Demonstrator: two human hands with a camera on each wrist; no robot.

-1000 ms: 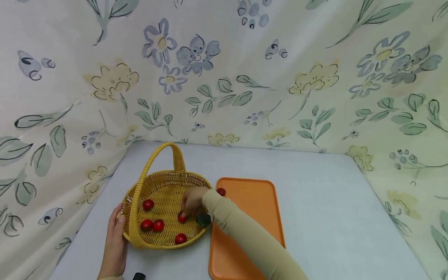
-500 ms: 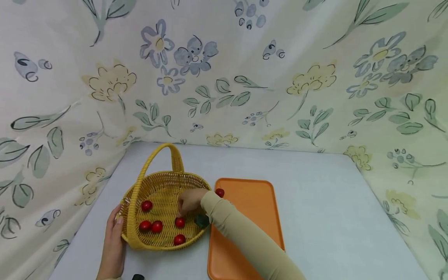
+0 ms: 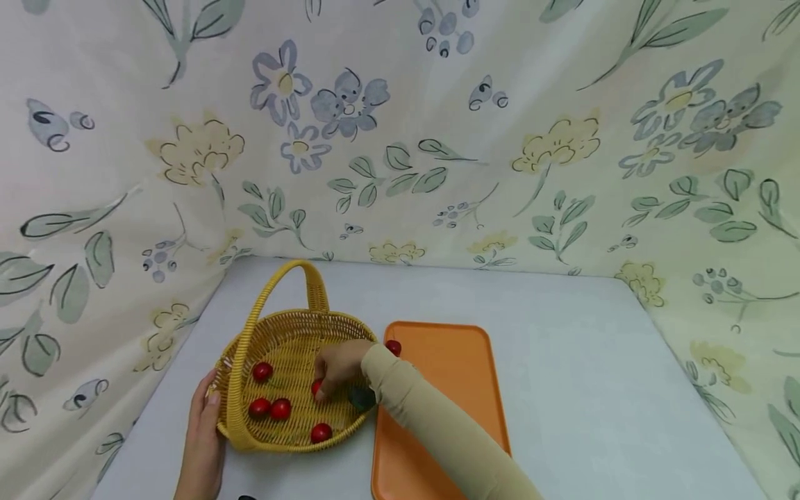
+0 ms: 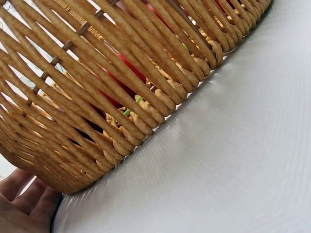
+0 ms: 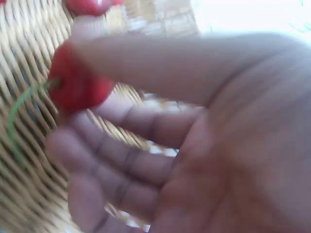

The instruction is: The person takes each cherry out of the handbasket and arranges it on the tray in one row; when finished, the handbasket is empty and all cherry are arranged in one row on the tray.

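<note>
A yellow wicker basket (image 3: 300, 323) with a tall arched handle stands on the left of the table, several red cherries in it. My right hand (image 3: 340, 361) reaches into it and pinches a cherry (image 5: 77, 77) between thumb and fingers. In the right wrist view this cherry's green stem (image 5: 19, 104) curves free to the left. My left hand (image 3: 203, 434) rests against the basket's outer left side; in the left wrist view its fingers (image 4: 36, 196) touch the base of the weave. Three other cherries, including one cherry (image 3: 280, 409), lie left of the right hand.
An orange tray (image 3: 450, 354) lies right of the basket, partly hidden under the right sleeve (image 3: 437, 417). One cherry (image 3: 393, 347) is at its far left corner. A dark object (image 3: 361, 398) shows beside the right wrist. Patterned cloth (image 3: 400, 139) hangs behind the white table (image 3: 581, 361).
Half a second ago the fingertips were just beyond the cherry; now they close around it, and it has shifted slightly away from me. The left hand has stayed at the basket.
</note>
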